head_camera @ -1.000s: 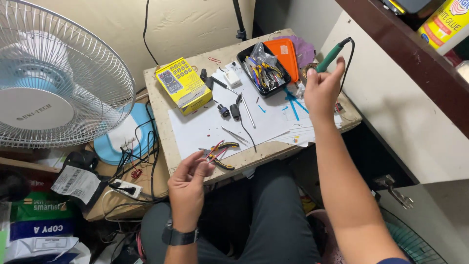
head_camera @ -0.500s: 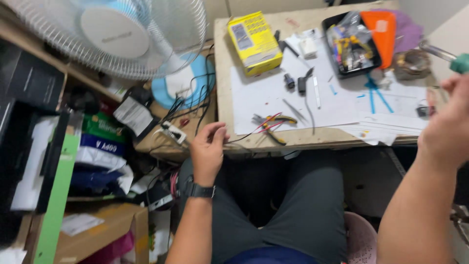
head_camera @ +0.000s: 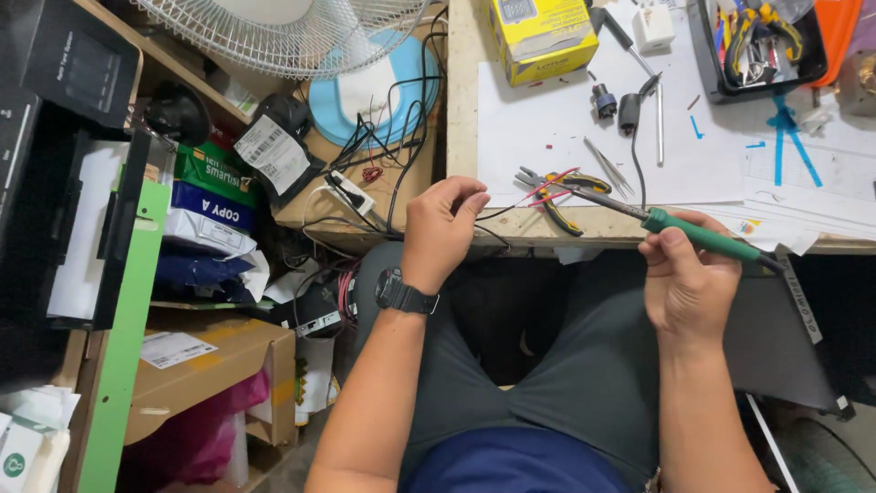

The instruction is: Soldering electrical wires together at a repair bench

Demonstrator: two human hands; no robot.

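Item 1: green-handled soldering iron with thin metal shaft (head_camera: 698, 233). Held in the right hand (head_camera: 686, 285), fingers curled shut around the handle near its front end. It lies at about 3 o'clock in the view, over the front edge of the wooden workbench (head_camera: 461, 137), tip pointing toward 10 o'clock. A second ago the iron was raised high at the far right of the bench; half a second ago it was at the right frame edge. It now sits low, just in front of the body, its tip close to the wires.

Item 2: thin red and black wires (head_camera: 534, 194). Pinched between thumb and fingertips of the left hand (head_camera: 438, 228), which wears a black wristwatch (head_camera: 405, 295). The hand rests against the bench edge near centre, much as before; the ends of the wires run toward 2 o'clock and meet the iron's tip area. Whether tip and wire touch cannot be told.

Item 3: yellow-handled pliers (head_camera: 558, 194), lying on the bench just beyond the wires, beneath the iron's shaft.

Item 4: white paper sheet (head_camera: 547, 119) covering the bench, with metal tweezers (head_camera: 608, 169) at 1 o'clock.

Item 5: yellow box-shaped meter (head_camera: 540, 27), 12 o'clock.

Item 6: white fan grille (head_camera: 283, 36), 11 o'clock, now closer to the top edge as the view has tilted downward.
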